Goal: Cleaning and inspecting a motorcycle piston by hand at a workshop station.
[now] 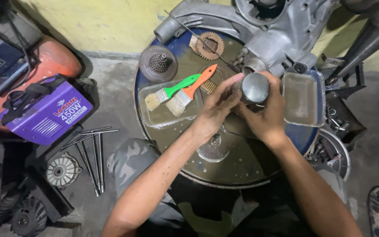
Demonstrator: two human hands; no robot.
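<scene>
Both hands meet over the round, oil-stained blue drum top (246,169) that serves as a bench. The right hand (266,116) cups a short, dull-grey metal cylinder with a flat crown (255,87) — by its shape likely a piston — with fingers wrapped and clamped around its side wall from behind. The left hand (216,109) comes in from the other side, fingers together and extended, tips resting on the cylinder's left edge; the grip suggests one hand steadies while the other feels or turns the part. The cylinder is held clear of the drum top, just in front of the large cast-aluminium engine casing (281,30) lying across the far rim.

Containers: a clear shallow plastic tray (152,117) sits left of the hands and holds two flat paint brushes, one green-handled (172,92), one orange-handled (191,90), handles propped over its far edge — bristles down in the tray, probably to keep them wet. Whether it holds liquid cannot be told. A second rectangular tray, murky and grey (303,98), stands just right of the right hand; no contents are visible.

Behind the clear tray lie a dark gear cluster (158,63) and a rusty toothed sprocket (210,45). On the floor, well apart: a purple welding unit (49,114) and long steel T-handle wrenches (94,153).
</scene>
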